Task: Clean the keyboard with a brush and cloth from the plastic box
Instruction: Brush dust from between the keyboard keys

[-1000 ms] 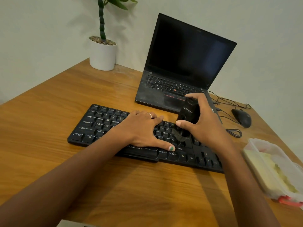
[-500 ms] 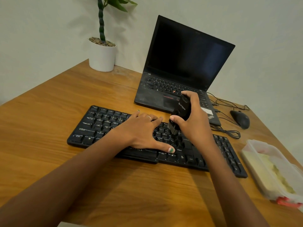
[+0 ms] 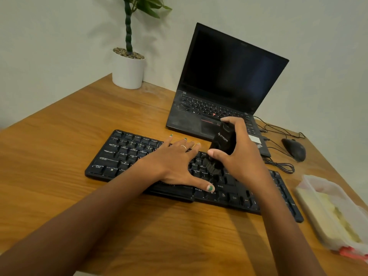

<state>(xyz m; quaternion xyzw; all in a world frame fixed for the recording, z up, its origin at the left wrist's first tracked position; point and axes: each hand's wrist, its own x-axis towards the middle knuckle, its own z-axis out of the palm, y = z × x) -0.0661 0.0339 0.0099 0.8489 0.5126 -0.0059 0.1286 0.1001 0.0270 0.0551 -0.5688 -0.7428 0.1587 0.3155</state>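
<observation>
Keyboard (image 3: 123, 156): black, flat, white legends, full-width.

Only one view, head cam, wide-angle, looks fwd and down from close above the keyboard (image 3: 191, 176) at frame centre.

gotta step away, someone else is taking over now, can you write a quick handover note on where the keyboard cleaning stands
Left hand: flat, fingers spread, pressing on the keyboard to steady it.
Right hand: grips the black brush, bristles down on the keys right of centre.
Plastic box: at the right edge of the desk, with something pale yellow inside, probably the cloth.
Done: brush taken out, brushing under way.
Left: finish brushing the keys, then wipe with the cloth.
</observation>
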